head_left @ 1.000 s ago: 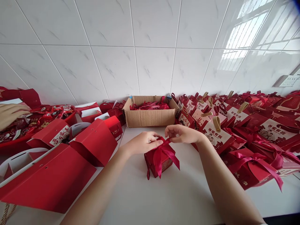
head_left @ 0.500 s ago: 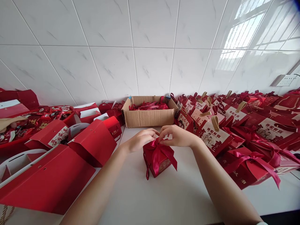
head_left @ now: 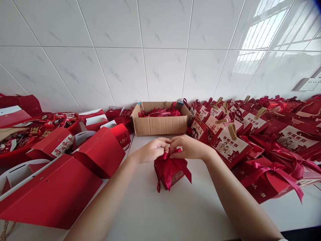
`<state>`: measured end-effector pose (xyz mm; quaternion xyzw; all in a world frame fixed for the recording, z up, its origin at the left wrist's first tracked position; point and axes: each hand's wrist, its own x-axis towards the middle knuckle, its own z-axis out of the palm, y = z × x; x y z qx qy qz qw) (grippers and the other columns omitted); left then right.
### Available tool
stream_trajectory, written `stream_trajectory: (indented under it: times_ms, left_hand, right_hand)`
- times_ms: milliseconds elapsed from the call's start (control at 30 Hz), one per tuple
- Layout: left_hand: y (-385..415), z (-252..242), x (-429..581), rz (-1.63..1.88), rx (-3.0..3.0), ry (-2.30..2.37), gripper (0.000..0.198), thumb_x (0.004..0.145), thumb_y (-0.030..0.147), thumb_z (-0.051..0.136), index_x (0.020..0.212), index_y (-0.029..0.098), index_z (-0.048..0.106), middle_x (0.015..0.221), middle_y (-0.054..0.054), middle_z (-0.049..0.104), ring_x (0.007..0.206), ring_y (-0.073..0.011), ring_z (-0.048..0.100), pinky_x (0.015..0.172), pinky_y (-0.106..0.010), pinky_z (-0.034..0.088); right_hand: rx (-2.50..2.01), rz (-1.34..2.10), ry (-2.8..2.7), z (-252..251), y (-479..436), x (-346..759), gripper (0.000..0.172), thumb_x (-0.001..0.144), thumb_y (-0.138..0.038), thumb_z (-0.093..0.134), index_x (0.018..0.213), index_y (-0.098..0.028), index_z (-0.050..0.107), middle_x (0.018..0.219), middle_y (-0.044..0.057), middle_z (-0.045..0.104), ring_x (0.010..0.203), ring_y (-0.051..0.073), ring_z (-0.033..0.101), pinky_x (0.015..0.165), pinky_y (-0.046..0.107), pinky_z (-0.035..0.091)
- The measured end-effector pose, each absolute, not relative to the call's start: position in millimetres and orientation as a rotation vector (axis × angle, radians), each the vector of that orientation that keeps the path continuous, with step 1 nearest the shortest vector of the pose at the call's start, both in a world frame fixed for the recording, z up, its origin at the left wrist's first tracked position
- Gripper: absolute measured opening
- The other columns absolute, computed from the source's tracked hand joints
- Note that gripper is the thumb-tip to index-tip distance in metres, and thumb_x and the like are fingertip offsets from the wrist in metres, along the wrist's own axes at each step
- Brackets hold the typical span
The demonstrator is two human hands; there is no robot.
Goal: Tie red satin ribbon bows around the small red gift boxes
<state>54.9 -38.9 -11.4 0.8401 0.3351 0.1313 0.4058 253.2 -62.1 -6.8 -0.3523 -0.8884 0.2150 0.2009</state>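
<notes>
A small red gift box (head_left: 173, 177) stands on the white table (head_left: 175, 211) in front of me. A dark red satin ribbon (head_left: 173, 165) is wrapped over its top, with two tails hanging down the front. My left hand (head_left: 150, 150) pinches the ribbon at the top of the box from the left. My right hand (head_left: 189, 147) pinches it from the right. The fingertips of both hands meet over the knot.
An open cardboard box (head_left: 160, 124) of red ribbons sits against the tiled wall. Many ribboned red gift boxes (head_left: 265, 177) crowd the right side. Open red boxes (head_left: 52, 190) lie at the left, beside a red tray of sweets (head_left: 37, 129).
Both hands have drawn closer together over the top of the box, fingers now touching at the ribbon knot. Another person's hand at the far left edge has gone from view.
</notes>
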Motion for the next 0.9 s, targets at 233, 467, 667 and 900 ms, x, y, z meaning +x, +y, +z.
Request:
stream_trajectory:
  times_ms: [233,467,667,900]
  left_hand:
    - [-34.1,-20.7,55.0,0.380,2.270,0.849,0.020,0.070,0.014,0.037,0.059,0.019,0.054,0.124,-0.001,0.053,0.130,-0.0217,0.031,0.103,-0.028,0.035]
    - [-32.3,-21.7,56.3,0.333,2.325,0.831,0.028,0.075,0.015,0.035,0.075,0.020,0.062,0.126,0.000,0.052,0.130,-0.0206,0.031,0.107,-0.029,0.031]
    - [-31.3,-23.4,54.4,0.361,2.400,0.850,0.034,0.076,0.014,0.036,0.092,0.022,0.065,0.128,-0.002,0.050,0.130,-0.0219,0.030,0.109,-0.034,0.028]
    - [-33.8,-19.6,54.1,0.347,2.418,0.842,0.027,0.077,0.014,0.037,0.080,0.021,0.063,0.123,-0.002,0.052,0.126,-0.0217,0.034,0.106,-0.033,0.033]
  right_hand:
    - [-0.981,0.608,-2.467,-7.1,-63.9,253.4,0.009,0.073,-0.016,0.061,0.072,-0.018,0.069,0.077,0.001,0.063,0.066,0.011,0.057,0.059,0.022,0.042]
    - [-1.023,0.582,-2.485,-8.5,-63.1,253.2,0.010,0.070,-0.014,0.059,0.073,-0.019,0.068,0.078,0.000,0.065,0.066,0.012,0.056,0.058,0.022,0.040]
    - [-1.087,0.491,-2.480,-11.0,-62.9,247.8,0.008,0.071,-0.015,0.057,0.066,-0.018,0.064,0.070,0.000,0.063,0.060,0.010,0.052,0.056,0.023,0.035]
    - [-1.197,0.496,-2.462,-11.0,-64.2,242.3,0.009,0.070,-0.019,0.058,0.065,-0.019,0.065,0.072,0.000,0.066,0.059,0.010,0.052,0.051,0.022,0.031]
